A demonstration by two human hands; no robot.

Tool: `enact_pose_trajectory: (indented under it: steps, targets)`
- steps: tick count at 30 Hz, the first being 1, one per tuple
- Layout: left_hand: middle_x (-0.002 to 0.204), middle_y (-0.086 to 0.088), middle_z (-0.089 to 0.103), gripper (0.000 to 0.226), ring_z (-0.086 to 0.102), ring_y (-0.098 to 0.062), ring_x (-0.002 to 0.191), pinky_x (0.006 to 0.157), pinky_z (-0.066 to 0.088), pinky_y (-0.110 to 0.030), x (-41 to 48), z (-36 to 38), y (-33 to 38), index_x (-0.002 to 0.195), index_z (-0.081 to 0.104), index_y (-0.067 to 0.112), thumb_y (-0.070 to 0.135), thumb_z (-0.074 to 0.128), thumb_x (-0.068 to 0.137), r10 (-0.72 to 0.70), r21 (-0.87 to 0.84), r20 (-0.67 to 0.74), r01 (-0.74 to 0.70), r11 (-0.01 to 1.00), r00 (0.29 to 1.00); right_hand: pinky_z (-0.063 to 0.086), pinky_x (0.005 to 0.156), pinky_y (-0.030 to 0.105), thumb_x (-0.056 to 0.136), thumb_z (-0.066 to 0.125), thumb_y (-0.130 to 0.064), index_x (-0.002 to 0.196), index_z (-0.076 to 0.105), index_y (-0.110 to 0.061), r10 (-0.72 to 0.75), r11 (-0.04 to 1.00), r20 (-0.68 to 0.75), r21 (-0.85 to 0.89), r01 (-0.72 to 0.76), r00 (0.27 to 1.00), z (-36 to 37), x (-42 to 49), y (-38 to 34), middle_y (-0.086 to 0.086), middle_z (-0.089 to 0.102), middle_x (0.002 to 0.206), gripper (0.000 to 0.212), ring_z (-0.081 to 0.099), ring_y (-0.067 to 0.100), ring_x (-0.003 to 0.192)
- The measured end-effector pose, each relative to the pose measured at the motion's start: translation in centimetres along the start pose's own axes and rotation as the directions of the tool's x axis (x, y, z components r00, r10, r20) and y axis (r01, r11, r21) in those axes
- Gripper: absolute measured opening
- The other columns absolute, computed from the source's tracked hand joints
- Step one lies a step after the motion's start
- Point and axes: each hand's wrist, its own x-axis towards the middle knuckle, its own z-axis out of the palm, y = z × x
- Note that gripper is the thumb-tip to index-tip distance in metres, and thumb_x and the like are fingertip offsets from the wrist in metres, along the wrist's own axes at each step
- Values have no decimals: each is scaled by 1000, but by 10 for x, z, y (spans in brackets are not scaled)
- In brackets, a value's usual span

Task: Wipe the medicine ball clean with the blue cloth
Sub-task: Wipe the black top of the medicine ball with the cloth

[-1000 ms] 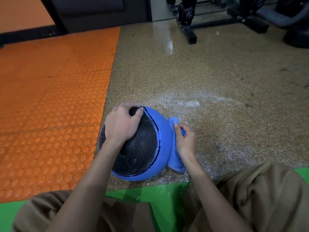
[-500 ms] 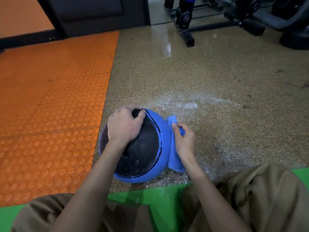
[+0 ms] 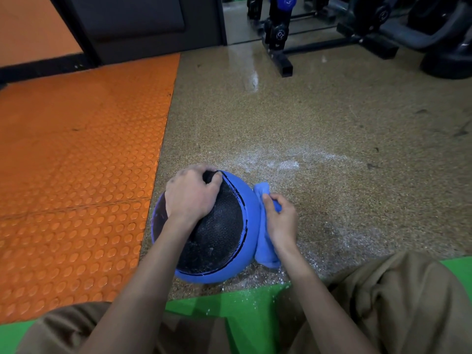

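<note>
– Blue at the rim and black and grainy in the middle: where is the medicine ball (image 3: pixel 219 233) now?
– Low in the centre of the frame, on the speckled floor (image 3: pixel 319 118), just above the edge of the green mat (image 3: pixel 229 310). The left hand (image 3: pixel 190 195) is on its top, with the fingers curled over the upper edge and gripping it.
– And the blue cloth (image 3: pixel 264 249)?
– It lies against the right side of the ball. The right hand (image 3: pixel 281 221) has its fingers clenched round the cloth and presses it to the blue band.
– What has changed in the last second?
– Almost nothing. Both hands and the cloth are in the same places as before; only the view has moved a little. I judge that the wiping stays on the right flank and goes slowly, so the black panel, which shows pale specks, is probably still to do.
– Any container?
– I see none. White powder (image 3: pixel 286 164) is scattered on the floor to the right of the ball, an orange studded mat (image 3: pixel 76 162) fills the left of the frame, and a dumbbell rack (image 3: pixel 281 54) stands at the upper right
</note>
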Motion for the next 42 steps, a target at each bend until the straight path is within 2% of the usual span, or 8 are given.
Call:
enact_pose_trajectory:
  steps: [7,16,23,26,28,35,40,42]
  targets:
    - [124,-1,62,26,53,-27,117,96,39,-34,8,-1,-3,110,65,35,41,50,90,-42,-2,7,42,999,999,41,64,26,86,58,-39,97,69,-18,-471,879,-40,-105,465,881,9,-29,-31,2,60,90,26,57,17,73]
    - [123,-7,63,27,54,-29,118,95,39,-33,48,1,-19,108,67,34,45,52,90,-243,-67,106,251,966,964,44,52,27,84,53,-41,95,66,-26,-716,670,44,-235,704,697,29,-59,-36,-1,54,82,23,57,17,69]
    - [147,8,39,59,31,-12,138,116,16,-27,54,-6,-44,134,49,31,61,52,84,179,-176,394,-118,977,901,43,63,26,82,55,-46,94,68,-23,-561,827,-37,-79,557,827,19,-25,-26,0,56,87,28,56,15,72]
    - [146,12,40,83,36,-17,136,115,23,-38,48,1,-32,131,49,41,83,35,61,110,-46,294,-101,994,949,41,71,30,84,63,-33,95,69,-16,-450,892,-99,-80,444,887,12,-9,-18,4,59,91,22,55,14,75]
    - [144,9,45,71,41,-23,133,111,29,-37,50,8,-21,129,51,42,79,40,70,28,21,212,-34,999,977,41,72,32,86,60,-33,96,68,-14,-421,907,-157,-98,410,893,9,-10,-14,5,58,92,22,57,18,76]
    - [142,0,49,65,44,-30,130,110,31,-41,80,13,-8,128,53,40,75,40,75,-58,65,309,40,997,949,42,46,25,89,49,-42,97,58,-31,-753,618,27,-313,721,658,34,-53,-24,1,54,87,16,57,18,70]
    - [144,-1,46,71,42,-29,132,111,29,-44,85,15,-16,129,51,42,77,30,70,-52,55,331,35,998,942,35,65,28,88,59,-30,95,67,-15,-360,930,-147,-135,342,921,5,12,-14,9,59,97,19,56,21,79]
    - [142,-2,48,58,44,-31,129,109,31,-45,86,20,-14,125,53,45,72,34,78,-81,78,279,62,995,957,35,65,26,88,59,-31,95,67,-15,-397,914,-171,-158,373,902,9,5,-14,5,57,95,19,54,15,80]
